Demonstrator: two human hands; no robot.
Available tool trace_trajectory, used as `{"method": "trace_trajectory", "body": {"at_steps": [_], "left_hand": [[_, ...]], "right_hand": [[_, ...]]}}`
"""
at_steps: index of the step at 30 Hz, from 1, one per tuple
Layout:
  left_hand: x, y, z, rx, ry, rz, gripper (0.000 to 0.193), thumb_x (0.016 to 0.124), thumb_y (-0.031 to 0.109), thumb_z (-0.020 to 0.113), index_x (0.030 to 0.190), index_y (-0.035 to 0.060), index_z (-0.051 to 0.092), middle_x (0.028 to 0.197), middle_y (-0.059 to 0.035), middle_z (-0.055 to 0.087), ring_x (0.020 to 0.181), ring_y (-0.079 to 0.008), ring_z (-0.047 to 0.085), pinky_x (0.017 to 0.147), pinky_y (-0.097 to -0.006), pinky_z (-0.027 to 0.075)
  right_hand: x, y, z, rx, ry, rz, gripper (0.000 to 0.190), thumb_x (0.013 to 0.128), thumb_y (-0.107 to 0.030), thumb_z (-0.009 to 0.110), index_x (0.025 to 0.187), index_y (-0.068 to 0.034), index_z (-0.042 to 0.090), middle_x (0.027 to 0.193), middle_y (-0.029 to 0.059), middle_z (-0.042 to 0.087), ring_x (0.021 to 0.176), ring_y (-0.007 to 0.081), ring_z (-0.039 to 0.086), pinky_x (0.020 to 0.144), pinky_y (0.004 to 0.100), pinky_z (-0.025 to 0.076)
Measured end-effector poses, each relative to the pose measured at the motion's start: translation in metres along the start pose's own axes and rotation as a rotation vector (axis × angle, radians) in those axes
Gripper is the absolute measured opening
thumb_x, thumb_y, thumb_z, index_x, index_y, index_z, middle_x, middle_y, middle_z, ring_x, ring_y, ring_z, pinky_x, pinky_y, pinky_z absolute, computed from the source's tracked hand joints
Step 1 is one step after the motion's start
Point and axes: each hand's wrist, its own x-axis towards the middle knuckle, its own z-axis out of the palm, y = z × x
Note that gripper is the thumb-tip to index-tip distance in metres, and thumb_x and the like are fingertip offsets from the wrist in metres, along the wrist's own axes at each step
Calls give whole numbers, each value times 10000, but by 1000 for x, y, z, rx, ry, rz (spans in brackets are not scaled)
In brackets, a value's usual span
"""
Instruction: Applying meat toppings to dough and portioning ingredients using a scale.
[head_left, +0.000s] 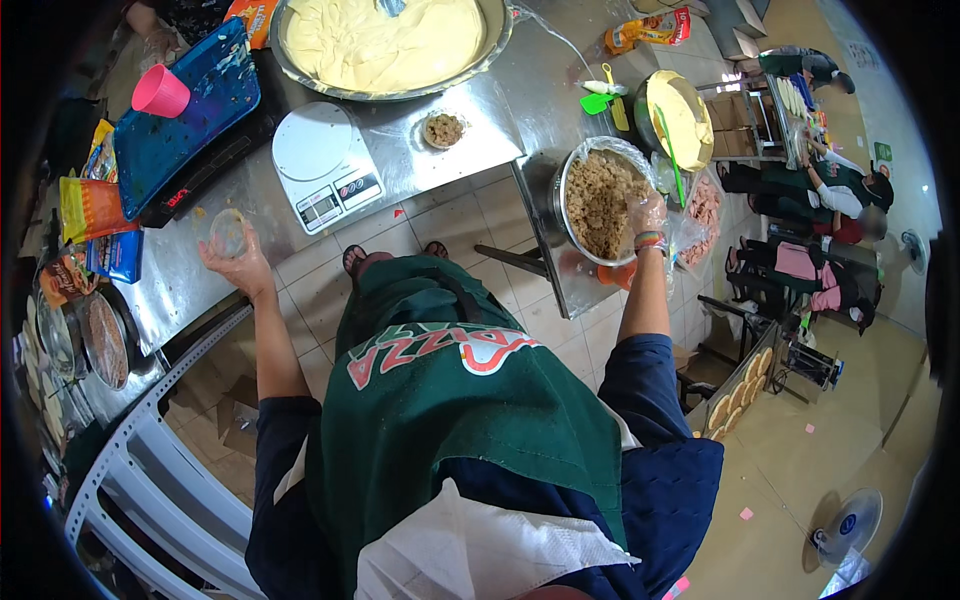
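Observation:
My left hand (244, 255) holds a small round clear plastic cup (228, 232) by its side, over the steel table's edge at the left. My right hand (646, 214), in a clear plastic glove, reaches into a steel bowl of crumbly brown filling (604, 199); its fingers are partly hidden against the filling. A white kitchen scale (315, 146) stands between my hands, its plate bare. To its right a small cup of brown filling (444, 130) sits on the steel table (487, 112). Farther back is a large basin of pale yellow cream (382, 45).
A blue tray (187, 135) with a pink cup (161, 91) lies left of the scale. A bowl of yellow cream with a green spatula (670, 150) and a tub of pink pieces (703, 214) are at the right. A person's gloved hand (159, 45) shows at upper left.

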Motion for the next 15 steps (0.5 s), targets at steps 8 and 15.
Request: {"method": "trace_trajectory", "body": {"at_steps": [8,15], "left_hand": [[3,87,-8,-180,-86,160,831,675,151,754,1310,8,237,1145,-177,466,1022,-270,476,902,-386,375],[20,109,19,-219,-116,178,848,635,172,767,1306,15,273,1143,-151,473,1034,-278,474,903,-384,369]], "right_hand": [[14,29,49,107,-1,-168,161,756,-189,599,779,-32,625,743,138,630,657,280,591,575,373,447],[21,85,69,84,-30,-202,118,712,-136,554,705,-51,635,660,115,620,563,248,569,554,358,452]]}}
